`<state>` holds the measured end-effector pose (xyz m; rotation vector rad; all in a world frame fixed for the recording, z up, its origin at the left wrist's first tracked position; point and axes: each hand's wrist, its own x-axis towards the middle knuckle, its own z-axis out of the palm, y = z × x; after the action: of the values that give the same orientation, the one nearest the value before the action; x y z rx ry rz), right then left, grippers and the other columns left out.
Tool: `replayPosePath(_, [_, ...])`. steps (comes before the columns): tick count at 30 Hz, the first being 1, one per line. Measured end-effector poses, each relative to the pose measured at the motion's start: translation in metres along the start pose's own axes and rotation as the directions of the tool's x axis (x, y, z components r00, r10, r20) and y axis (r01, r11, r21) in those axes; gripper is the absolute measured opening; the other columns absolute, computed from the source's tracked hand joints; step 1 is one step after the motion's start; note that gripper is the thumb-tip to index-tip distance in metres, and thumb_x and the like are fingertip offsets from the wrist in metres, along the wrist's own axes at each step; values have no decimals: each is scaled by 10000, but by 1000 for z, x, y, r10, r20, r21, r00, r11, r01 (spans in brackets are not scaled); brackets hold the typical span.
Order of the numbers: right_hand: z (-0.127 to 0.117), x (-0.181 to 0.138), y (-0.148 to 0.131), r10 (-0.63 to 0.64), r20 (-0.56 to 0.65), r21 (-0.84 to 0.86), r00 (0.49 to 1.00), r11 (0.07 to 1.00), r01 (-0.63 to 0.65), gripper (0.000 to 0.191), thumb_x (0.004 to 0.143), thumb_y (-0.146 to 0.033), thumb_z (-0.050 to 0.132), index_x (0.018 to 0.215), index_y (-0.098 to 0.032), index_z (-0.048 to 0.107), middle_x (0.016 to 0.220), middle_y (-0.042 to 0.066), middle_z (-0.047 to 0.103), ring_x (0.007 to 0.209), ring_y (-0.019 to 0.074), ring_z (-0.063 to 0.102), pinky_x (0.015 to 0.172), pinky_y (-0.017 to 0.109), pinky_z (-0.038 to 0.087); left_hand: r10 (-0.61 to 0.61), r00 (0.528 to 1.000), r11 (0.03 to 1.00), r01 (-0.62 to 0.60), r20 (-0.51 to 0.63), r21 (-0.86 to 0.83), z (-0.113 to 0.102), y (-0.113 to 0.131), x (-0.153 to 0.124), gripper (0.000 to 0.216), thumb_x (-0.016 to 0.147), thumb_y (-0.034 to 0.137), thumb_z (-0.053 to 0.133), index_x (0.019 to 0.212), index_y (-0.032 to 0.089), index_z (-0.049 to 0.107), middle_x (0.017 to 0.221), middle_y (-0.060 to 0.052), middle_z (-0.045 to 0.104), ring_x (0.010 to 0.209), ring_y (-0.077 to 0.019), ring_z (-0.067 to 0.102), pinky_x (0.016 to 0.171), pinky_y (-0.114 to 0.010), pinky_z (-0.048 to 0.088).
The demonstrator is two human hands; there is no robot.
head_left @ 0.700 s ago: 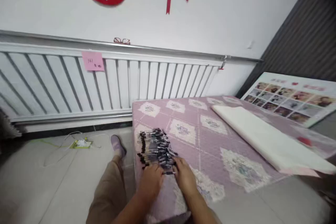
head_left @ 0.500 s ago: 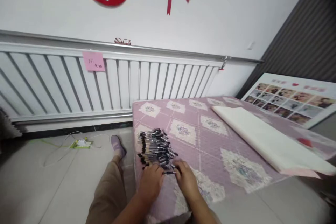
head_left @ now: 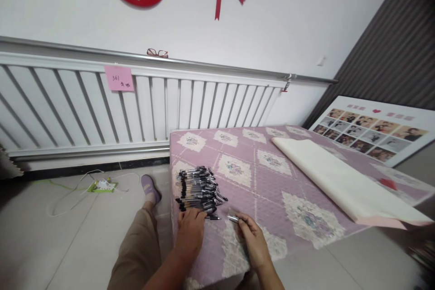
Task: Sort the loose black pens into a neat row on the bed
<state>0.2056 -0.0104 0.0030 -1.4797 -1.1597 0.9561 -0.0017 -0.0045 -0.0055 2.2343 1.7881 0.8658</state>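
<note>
A pile of several black-capped pens [head_left: 198, 188] lies in a row near the left front corner of a bed with a pink patterned cover [head_left: 272, 181]. My left hand [head_left: 190, 232] rests on the cover at the near end of the pile, fingers curled and touching a pen [head_left: 212, 217]. My right hand [head_left: 253, 240] lies a little to the right, fingers pinched on a small pen part [head_left: 233, 219] at its fingertips.
A folded white sheet [head_left: 340, 179] lies across the right of the bed. A photo board [head_left: 374, 129] leans at the far right. A white radiator [head_left: 136, 104] lines the wall, glasses [head_left: 157, 53] on top. My leg and shoe [head_left: 149, 188] are on the tiled floor, near cables [head_left: 98, 185].
My two hands have drawn apart: the right hand moved right and back with a small pen part, the left stayed at the pile's near end. The view shifted slightly.
</note>
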Motion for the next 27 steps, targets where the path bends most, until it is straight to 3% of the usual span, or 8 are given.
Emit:
replayPosePath(7, [6,0,-6,-62,112,-72,992,995,70,274,737,-419,579,868,-202,682,761,26,676,694,199,591,645,288,453,38,998,998,-41,45,54,-1,1,0,294,901,142,428,1041,319,617,1011,8,611,958,-172,515,868,-349,298])
replayPosePath(12, [8,-2,-7,-67,207,-104,976,990,90,315,767,-440,568,954,-210,674,901,41,697,826,220,606,760,313,453,102,993,992,-107,65,68,-1,1,-1,257,906,182,452,1049,325,612,972,9,608,946,-166,516,864,-338,314])
replayPosePath(21, [11,-3,-5,-66,269,-98,961,991,96,340,729,-480,607,903,-196,677,865,41,691,832,221,604,790,321,456,231,967,971,-236,109,36,7,-3,-1,188,913,227,460,989,270,626,882,4,614,844,-155,550,760,-303,364])
replayPosePath(27, [12,-7,-10,-62,283,-115,957,989,98,294,746,-443,589,892,-206,682,836,25,682,806,209,594,771,307,446,318,945,943,-323,72,80,7,-4,-3,203,925,200,419,952,246,615,838,1,607,804,-148,552,734,-293,376])
